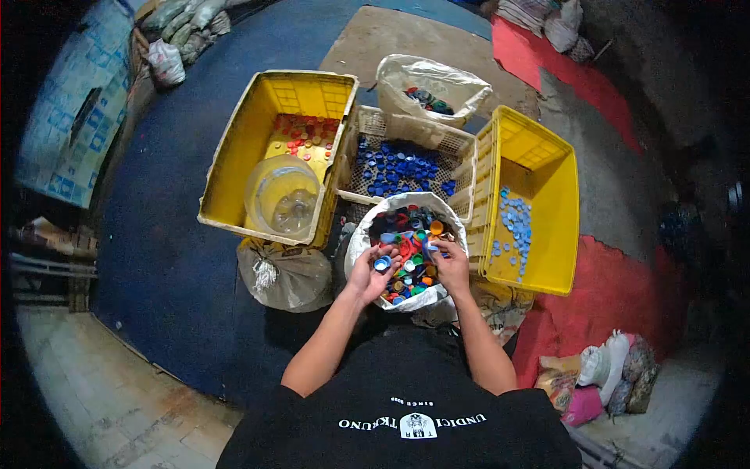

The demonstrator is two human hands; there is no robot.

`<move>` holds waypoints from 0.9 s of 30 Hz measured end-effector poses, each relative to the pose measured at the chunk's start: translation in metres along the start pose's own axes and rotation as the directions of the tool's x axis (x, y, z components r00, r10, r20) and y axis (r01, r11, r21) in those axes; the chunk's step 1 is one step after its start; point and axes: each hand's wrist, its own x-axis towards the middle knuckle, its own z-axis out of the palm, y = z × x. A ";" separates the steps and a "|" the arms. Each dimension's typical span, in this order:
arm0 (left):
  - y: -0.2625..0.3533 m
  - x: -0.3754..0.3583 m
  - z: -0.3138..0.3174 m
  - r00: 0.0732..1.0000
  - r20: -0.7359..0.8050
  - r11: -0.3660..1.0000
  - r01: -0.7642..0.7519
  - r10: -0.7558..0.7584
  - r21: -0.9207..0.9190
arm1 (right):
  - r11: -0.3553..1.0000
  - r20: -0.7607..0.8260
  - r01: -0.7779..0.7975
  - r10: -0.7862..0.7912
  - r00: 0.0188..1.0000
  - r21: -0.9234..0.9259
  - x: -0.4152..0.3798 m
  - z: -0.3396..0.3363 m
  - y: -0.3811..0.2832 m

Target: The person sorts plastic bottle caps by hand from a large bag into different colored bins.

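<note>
A blue floor mat (180, 258) is spread under everything. On it are set a yellow crate (234, 148) with red caps and a clear bottle, a second yellow crate (547, 203) with pale blue caps, and a cream basket (406, 129) of dark blue caps between them. A white sack (361, 238) of mixed caps is placed nearest the person. The left hand (369, 273) is cupped half open around a blue cap (382, 264). The right hand (451, 262) is closed loosely on a cap (430, 248) at the sack's rim.
</note>
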 end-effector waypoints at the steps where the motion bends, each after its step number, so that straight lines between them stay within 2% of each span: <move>1: -0.006 0.006 0.000 1.000 0.002 1.000 0.025 -0.025 0.018 | 1.000 -0.025 -0.009 0.008 1.000 -0.015 -0.005 -0.001 0.000; 3: -0.016 0.016 0.004 0.998 -0.026 0.998 0.059 -0.058 0.038 | 0.999 -0.060 -0.033 0.031 0.998 -0.026 -0.014 -0.002 -0.006; 5: -0.024 0.019 0.005 0.993 -0.074 0.995 0.090 -0.087 0.042 | 0.996 0.048 -0.084 0.084 0.995 -0.004 -0.022 -0.004 -0.017; 6: -0.027 0.019 0.005 0.994 -0.044 0.994 0.105 -0.104 0.029 | 0.997 0.050 -0.081 0.080 0.996 0.016 -0.025 -0.003 -0.033; 7: -0.031 0.016 0.008 0.993 -0.048 0.994 0.108 -0.106 0.034 | 0.967 0.047 -0.218 0.214 0.976 0.131 -0.030 0.004 -0.036; 9: -0.036 0.008 0.012 0.994 -0.030 0.990 0.112 -0.110 0.089 | 0.961 0.057 -0.210 0.202 0.978 0.182 -0.037 0.009 -0.053; 13: -0.037 -0.007 0.002 0.991 -0.018 0.977 0.133 -0.131 0.165 | 0.992 0.286 0.006 0.031 0.958 -0.129 -0.043 0.015 -0.059; 14: -0.036 -0.012 -0.001 0.992 -0.032 0.977 0.128 -0.124 0.170 | 0.992 0.293 0.010 0.027 0.956 -0.125 -0.042 0.017 -0.063; 16: -0.028 -0.016 -0.019 0.997 -0.027 0.990 0.075 -0.072 0.123 | 0.985 0.304 0.173 -0.161 0.939 -0.013 -0.039 0.024 -0.074; 17: -0.024 -0.016 -0.026 0.999 -0.021 0.996 0.029 -0.027 0.079 | 0.984 0.309 0.179 -0.169 0.936 -0.007 -0.035 0.029 -0.076; 18: -0.018 -0.026 -0.018 0.996 -0.089 0.999 -0.004 0.007 0.040 | 0.999 0.323 0.041 -0.048 0.945 0.029 -0.029 0.033 -0.076; 19: -0.012 -0.031 -0.019 0.996 -0.085 0.999 -0.014 0.018 0.043 | 0.993 0.337 -0.097 0.071 0.939 0.063 -0.022 0.038 -0.076; 20: -0.004 -0.037 -0.019 1.000 -0.006 0.999 -0.016 0.016 0.047 | 0.998 0.281 0.039 -0.021 0.960 -0.059 -0.015 0.048 -0.061; 21: 0.002 -0.044 -0.020 0.998 0.069 0.999 -0.016 0.012 0.052 | 0.995 0.294 -0.008 0.038 0.955 -0.101 -0.009 0.060 -0.047; 23: 0.013 -0.056 -0.011 0.998 0.035 0.995 -0.061 0.059 0.074 | 0.929 0.336 0.117 0.008 0.942 -0.350 -0.003 0.084 -0.022; 24: 0.017 -0.060 -0.010 0.997 0.054 0.998 -0.059 0.057 0.038 | 0.932 0.341 0.122 0.002 0.940 -0.342 -0.001 0.092 -0.019; 26: 0.023 -0.067 -0.013 0.993 0.107 0.999 -0.049 0.051 -0.019 | 0.831 0.345 0.211 -0.025 0.938 -0.514 -0.001 0.105 -0.011; 27: 0.025 -0.072 -0.011 0.993 0.102 0.998 -0.057 0.059 -0.019 | 0.835 0.351 0.215 -0.028 0.936 -0.507 -0.001 0.109 -0.008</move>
